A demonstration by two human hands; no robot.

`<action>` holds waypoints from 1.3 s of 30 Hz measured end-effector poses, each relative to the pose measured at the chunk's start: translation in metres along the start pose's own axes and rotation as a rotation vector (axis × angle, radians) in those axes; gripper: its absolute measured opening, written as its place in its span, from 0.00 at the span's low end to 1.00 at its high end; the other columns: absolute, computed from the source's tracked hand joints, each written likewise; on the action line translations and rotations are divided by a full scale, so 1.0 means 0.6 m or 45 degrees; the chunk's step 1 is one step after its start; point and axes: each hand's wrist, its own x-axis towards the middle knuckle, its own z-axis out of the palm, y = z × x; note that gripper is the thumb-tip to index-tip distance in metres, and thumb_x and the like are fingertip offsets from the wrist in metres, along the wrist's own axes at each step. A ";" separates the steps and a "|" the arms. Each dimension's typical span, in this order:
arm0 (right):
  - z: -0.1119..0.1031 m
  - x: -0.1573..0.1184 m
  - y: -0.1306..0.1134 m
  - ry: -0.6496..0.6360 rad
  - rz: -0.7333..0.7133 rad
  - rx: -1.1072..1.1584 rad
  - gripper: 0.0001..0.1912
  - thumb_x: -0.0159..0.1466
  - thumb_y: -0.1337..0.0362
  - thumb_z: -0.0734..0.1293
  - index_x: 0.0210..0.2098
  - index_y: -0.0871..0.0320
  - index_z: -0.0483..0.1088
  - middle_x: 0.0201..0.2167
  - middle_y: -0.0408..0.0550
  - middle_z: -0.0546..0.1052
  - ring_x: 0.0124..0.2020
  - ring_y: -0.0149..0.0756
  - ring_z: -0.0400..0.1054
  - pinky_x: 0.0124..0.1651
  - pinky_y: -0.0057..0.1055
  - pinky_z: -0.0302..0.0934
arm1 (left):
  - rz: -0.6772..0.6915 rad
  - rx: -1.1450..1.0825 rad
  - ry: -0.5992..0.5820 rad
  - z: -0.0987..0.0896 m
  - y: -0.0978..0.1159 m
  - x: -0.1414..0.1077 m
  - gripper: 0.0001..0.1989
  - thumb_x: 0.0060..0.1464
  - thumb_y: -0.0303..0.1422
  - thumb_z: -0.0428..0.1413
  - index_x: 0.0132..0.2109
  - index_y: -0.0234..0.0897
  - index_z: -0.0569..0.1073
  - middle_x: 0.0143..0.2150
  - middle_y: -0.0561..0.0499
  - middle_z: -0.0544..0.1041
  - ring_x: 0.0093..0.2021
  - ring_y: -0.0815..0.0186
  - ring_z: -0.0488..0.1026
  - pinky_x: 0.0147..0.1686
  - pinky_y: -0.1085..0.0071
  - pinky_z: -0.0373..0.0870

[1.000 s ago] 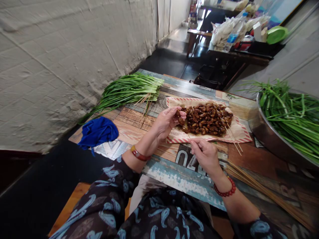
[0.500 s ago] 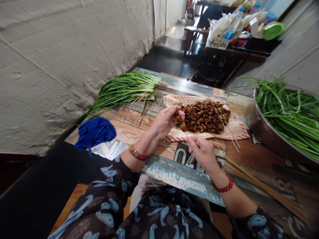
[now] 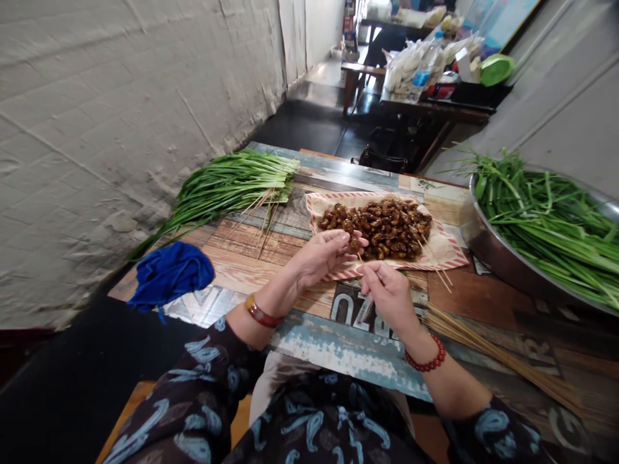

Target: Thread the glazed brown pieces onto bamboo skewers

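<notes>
My left hand [image 3: 325, 256] pinches glossy brown pieces [image 3: 354, 245] threaded on a thin stick, at the front left of a brown heap [image 3: 394, 227]. The heap lies on a tray liner with a red striped edge [image 3: 452, 257]. My right hand [image 3: 389, 293] is closed on the lower end of that stick, just in front of the liner. Two sticks [image 3: 438, 265] lean on the liner's right side. A bundle of bare sticks [image 3: 503, 357] lies to the right of my right hand.
Green stalks [image 3: 227, 187] with a few sticks lie at the back left, and a blue cloth [image 3: 171, 276] at the left edge. A metal bowl [image 3: 517, 263] of greens stands at the right. Behind is another table [image 3: 435, 109] with bags and a bottle.
The view has shifted, so the table sits a little further left. My left fingers have moved down the stick toward my right hand, and more brown pieces show above them.
</notes>
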 end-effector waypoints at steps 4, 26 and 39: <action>0.000 0.002 -0.003 -0.027 0.036 0.084 0.15 0.67 0.53 0.61 0.34 0.58 0.71 0.19 0.38 0.70 0.16 0.25 0.62 0.21 0.23 0.57 | 0.032 -0.019 -0.034 -0.003 -0.004 0.002 0.14 0.46 0.36 0.67 0.38 0.32 0.78 0.40 0.45 0.80 0.42 0.65 0.76 0.46 0.68 0.68; 0.001 -0.005 -0.004 0.000 -0.060 -0.067 0.13 0.69 0.58 0.59 0.31 0.56 0.68 0.17 0.38 0.69 0.16 0.26 0.60 0.22 0.24 0.55 | 0.050 -0.138 -0.018 0.007 -0.014 -0.002 0.14 0.47 0.34 0.66 0.40 0.29 0.78 0.35 0.46 0.80 0.38 0.66 0.76 0.44 0.69 0.70; 0.005 -0.011 -0.008 -0.031 -0.121 -0.105 0.13 0.68 0.59 0.60 0.29 0.56 0.68 0.17 0.37 0.69 0.16 0.26 0.61 0.23 0.24 0.55 | 0.286 -0.174 0.134 -0.019 0.015 0.009 0.15 0.55 0.39 0.60 0.46 0.35 0.76 0.44 0.46 0.80 0.43 0.63 0.77 0.50 0.62 0.68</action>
